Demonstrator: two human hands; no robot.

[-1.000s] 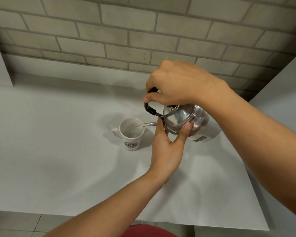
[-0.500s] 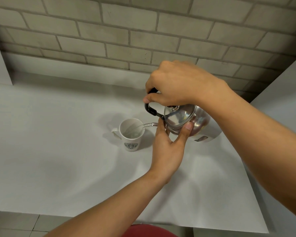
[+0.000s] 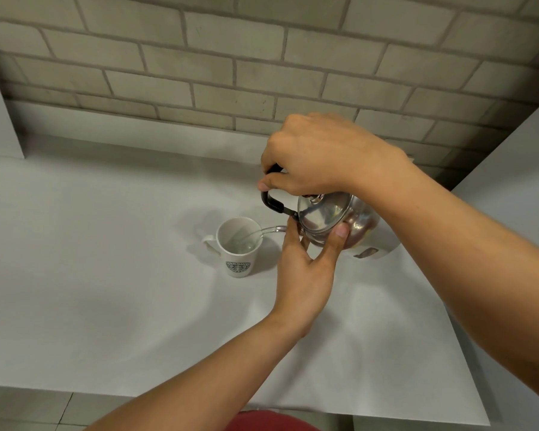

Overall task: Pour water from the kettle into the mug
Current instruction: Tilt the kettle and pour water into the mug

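Note:
A shiny steel kettle (image 3: 330, 220) is held above the white table (image 3: 106, 275), tilted to the left. My right hand (image 3: 321, 157) grips its black handle from above. My left hand (image 3: 305, 262) presses against the kettle's lid and body from below, fingers spread around it. A thin stream of water runs from the spout (image 3: 276, 229) into a white mug (image 3: 238, 247) with a green logo, standing upright just left of the kettle with its handle pointing left. Water shows inside the mug.
A white kettle base (image 3: 377, 251) lies on the table under the kettle, partly hidden. A brick wall (image 3: 231, 73) rises behind the table. White panels flank the left and right sides. The table's front edge runs along the bottom.
Both hands and the kettle stay almost in place, still tilted over the mug. The water stream keeps running into the mug.

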